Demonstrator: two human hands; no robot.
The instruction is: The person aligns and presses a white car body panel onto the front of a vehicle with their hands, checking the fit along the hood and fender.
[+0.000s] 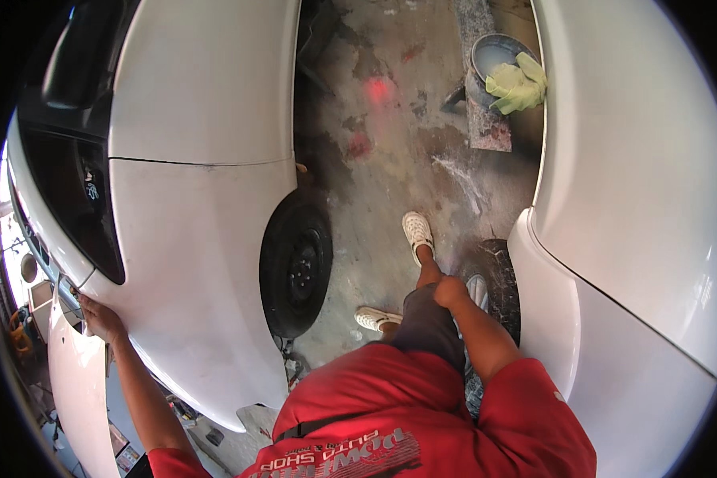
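My left hand point(100, 319) is stretched out to the left, at the upper rear corner of a white car's front fender point(199, 263). Its fingers are bent round a small spot at the panel edge, beside a loose-looking white panel point(76, 382); what they grip is too small to make out. The dark windshield corner point(72, 191) lies just beyond that hand. My right hand point(452, 292) rests by my bent knee, its fingers hidden. Below the fender shows a black wheel point(299, 267).
A second white car point(637, 159) stands close on the right, with its tire point(498, 287) near my leg. Farther ahead, a bucket point(494, 54) with a yellow-green cloth point(519, 83) over its rim sits on a worn plank point(490, 131). The stained concrete floor point(390, 143) runs between the cars.
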